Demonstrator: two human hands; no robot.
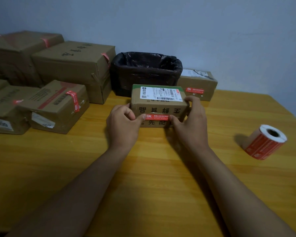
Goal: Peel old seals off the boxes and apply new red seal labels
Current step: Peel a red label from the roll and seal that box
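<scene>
Both hands, left [122,123] and right [189,121], press a red rectangular seal label [156,117] onto a small brown cardboard box [159,106], fingers curled round its ends.

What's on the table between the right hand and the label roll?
Nothing: in the head view, only bare table lies between the right hand, which holds the box, and the label roll.

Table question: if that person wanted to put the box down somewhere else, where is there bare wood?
Bare wood lies between the held box and the label roll, and across the near table on both sides of the forearms. The left rear is crowded with stacked boxes; the lined bin and a small sealed box fill the back edge.
</scene>
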